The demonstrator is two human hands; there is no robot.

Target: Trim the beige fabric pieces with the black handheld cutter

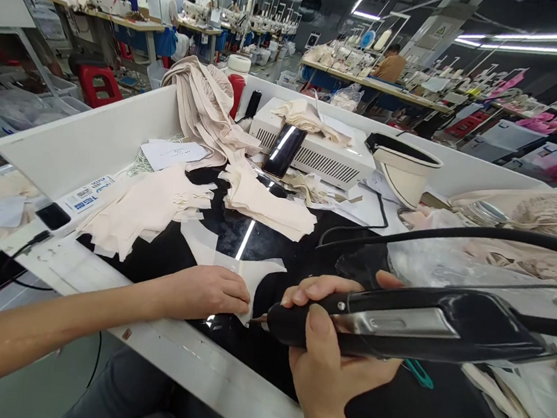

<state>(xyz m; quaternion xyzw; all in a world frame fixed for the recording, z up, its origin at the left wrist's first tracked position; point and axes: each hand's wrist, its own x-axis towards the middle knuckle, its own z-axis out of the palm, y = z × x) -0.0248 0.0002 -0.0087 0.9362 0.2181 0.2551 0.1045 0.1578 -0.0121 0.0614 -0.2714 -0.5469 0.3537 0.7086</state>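
Bottom center, left hand (208,293) lies flat pinning the pale fabric piece (257,275), right hand (327,352) wrapped tight round the black tool (396,326), whose tip's so near those fingertips (243,297) a slip could nick them.

No legible text or numbers.

Bare forearms (69,319), left grip (208,293) and right grip (331,366) bare, grey-blue jeans (137,387)

Fabric piece (255,275) lies on table (191,353), left of tool (396,324).
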